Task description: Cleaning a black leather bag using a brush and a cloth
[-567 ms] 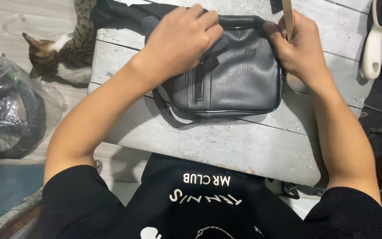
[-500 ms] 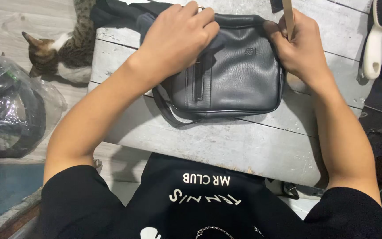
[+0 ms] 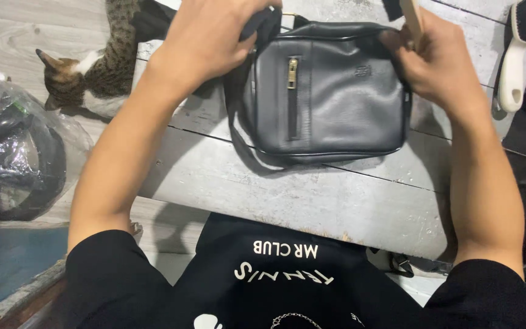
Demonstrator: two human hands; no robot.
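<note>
Basically:
- black leather bag (image 3: 330, 91) lay flat on grey table (image 3: 312, 195)
- left hand (image 3: 214, 36) clenched on bag's top-left corner, fingertips hidden
- right hand (image 3: 437, 61) grasped wooden handle (image 3: 412, 21), top cropped

Weathered grey plank table (image 3: 312, 201): black leather bag (image 3: 330, 91) flat on top, white-handled brush (image 3: 519, 55) at right edge

Weathered grey plank table (image 3: 287, 201) on pale, seemingly wooden floor (image 3: 25, 30).
</note>
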